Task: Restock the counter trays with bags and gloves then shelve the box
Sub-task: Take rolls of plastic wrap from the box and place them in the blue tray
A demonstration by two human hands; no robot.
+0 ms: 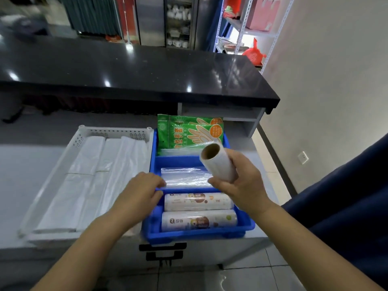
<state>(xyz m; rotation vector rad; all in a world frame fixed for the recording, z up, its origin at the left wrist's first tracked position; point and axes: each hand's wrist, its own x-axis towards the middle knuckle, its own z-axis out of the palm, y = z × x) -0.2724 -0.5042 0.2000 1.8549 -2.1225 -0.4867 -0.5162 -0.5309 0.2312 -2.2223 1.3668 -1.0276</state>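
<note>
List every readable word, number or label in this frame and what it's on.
"性手套": front green glove pack, partly hidden.
Orange badge on that pack: too blurred.
Two printed rolls in the blue tray: labels too blurred.
Nothing else legible.

The blue tray point(154, 227) is smooth moulded plastic with a slight gloss. The white basket point(113, 130) to its left is matt plastic, perforated along its far wall. The folded bags point(84, 185) in it are thin, milky, creased film. The far glove packets point(189, 133) are glossy printed plastic. The clear bags point(186, 177) are shiny, wrinkled film. The near rolls point(197, 201) have glossy printed wrappers. The held roll point(218, 162) shows a brown cardboard core under cloudy film. The bench point(21, 164) is matt grey and the black ledge point(126, 66) beyond it is polished.
</note>
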